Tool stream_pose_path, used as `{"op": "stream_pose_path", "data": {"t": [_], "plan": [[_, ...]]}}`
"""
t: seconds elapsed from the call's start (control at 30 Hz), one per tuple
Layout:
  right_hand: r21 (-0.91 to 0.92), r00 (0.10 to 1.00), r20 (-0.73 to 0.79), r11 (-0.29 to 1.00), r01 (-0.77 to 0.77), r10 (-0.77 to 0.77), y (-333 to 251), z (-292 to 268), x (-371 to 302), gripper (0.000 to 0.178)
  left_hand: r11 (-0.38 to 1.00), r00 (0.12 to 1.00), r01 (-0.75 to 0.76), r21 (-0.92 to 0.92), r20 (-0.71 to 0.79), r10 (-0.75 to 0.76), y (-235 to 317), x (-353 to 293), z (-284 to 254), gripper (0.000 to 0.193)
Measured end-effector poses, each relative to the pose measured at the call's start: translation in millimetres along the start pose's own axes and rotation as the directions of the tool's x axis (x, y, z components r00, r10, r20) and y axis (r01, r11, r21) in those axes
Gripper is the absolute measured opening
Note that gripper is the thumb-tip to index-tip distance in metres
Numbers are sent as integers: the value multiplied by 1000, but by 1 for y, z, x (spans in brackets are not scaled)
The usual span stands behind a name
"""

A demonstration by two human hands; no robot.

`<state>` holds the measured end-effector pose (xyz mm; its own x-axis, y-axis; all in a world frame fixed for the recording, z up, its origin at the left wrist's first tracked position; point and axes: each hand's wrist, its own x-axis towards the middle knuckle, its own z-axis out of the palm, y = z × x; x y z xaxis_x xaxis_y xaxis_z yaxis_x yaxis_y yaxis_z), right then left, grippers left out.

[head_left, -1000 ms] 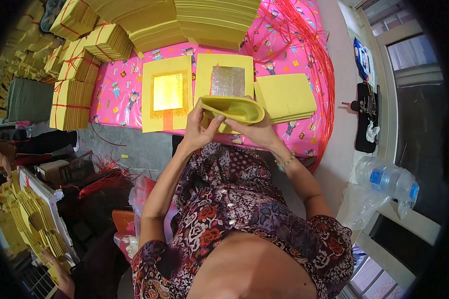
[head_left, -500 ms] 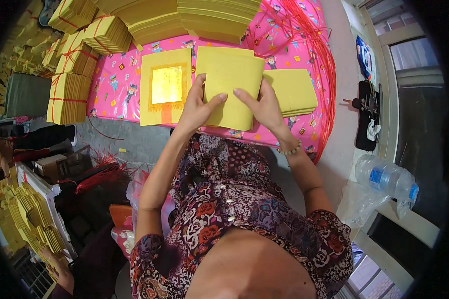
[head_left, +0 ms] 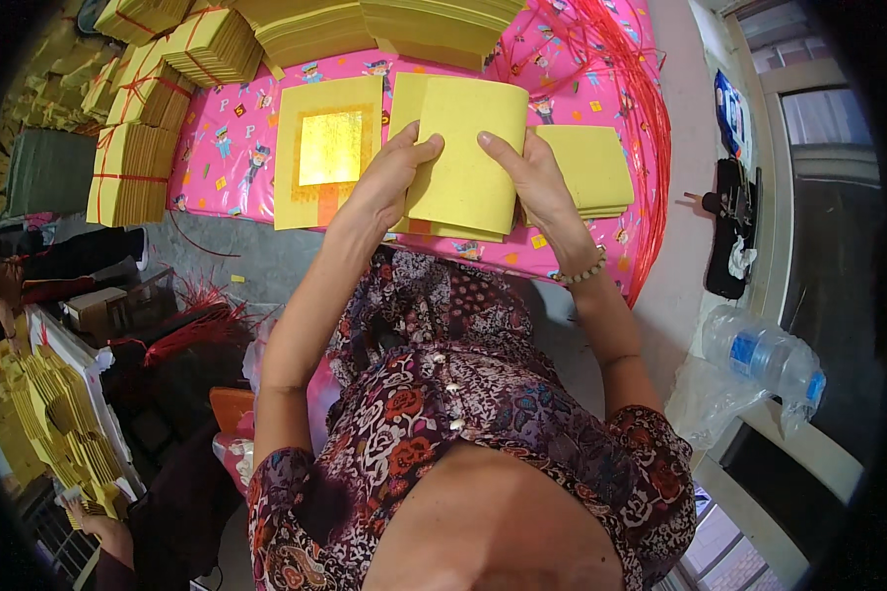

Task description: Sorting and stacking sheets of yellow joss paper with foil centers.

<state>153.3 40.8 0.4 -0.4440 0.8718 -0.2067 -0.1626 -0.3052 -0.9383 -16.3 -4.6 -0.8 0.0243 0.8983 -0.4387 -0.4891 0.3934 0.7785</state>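
Observation:
A yellow paper sheet (head_left: 468, 148), folded over on itself, is between my two hands above the near edge of the table. My left hand (head_left: 394, 175) grips its left side, thumb on top and fingers underneath. On the right edge, my right hand (head_left: 542, 185) pinches it the same way, thumb on the front. A bit of orange shows at the sheet's lower edge. Left of it lies a flat yellow sheet with a shiny gold square (head_left: 331, 148) and an orange strip. A small pile of folded yellow papers (head_left: 589, 163) rests just right of my right hand.
Tall stacks of yellow paper (head_left: 434, 32) stand at the back, with red-tied bundles (head_left: 128, 175) to the left. Red plastic string (head_left: 650, 177) hangs over the table's right side. A clear bottle (head_left: 759, 347) lies far right. Another person's hand (head_left: 103, 530) touches papers at lower left.
Both hands have slid farther up the folded sheet, thumbs now higher and wider apart. The fold looks flatter and straighter. The whole view has shifted slightly.

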Motion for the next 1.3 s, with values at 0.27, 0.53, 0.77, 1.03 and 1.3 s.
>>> {"op": "stream_pose_path", "data": {"t": [0.27, 0.53, 0.77, 1.03, 1.3], "plan": [[-170, 984, 53, 969, 176, -170, -1, -1, -6, 41, 994, 991, -87, 65, 106, 80, 2, -6, -1, 35], [-247, 956, 108, 924, 292, -273, -11, -4, -20, 45, 860, 872, -489, 144, 85, 482, -14, -23, 19, 30], [-221, 961, 126, 937, 269, -246, -14, -7, -28, 50, 802, 810, -586, 112, 106, 577, -18, -29, 27, 30], [-233, 959, 30, 931, 281, -282, -20, -8, -33, 33, 810, 822, -569, 141, 95, 561, -18, -30, 30, 29], [-436, 967, -22, 873, 219, -253, -23, -16, -23, 29, 890, 903, -429, 156, 40, 429, -18, -26, 29, 29]]}}
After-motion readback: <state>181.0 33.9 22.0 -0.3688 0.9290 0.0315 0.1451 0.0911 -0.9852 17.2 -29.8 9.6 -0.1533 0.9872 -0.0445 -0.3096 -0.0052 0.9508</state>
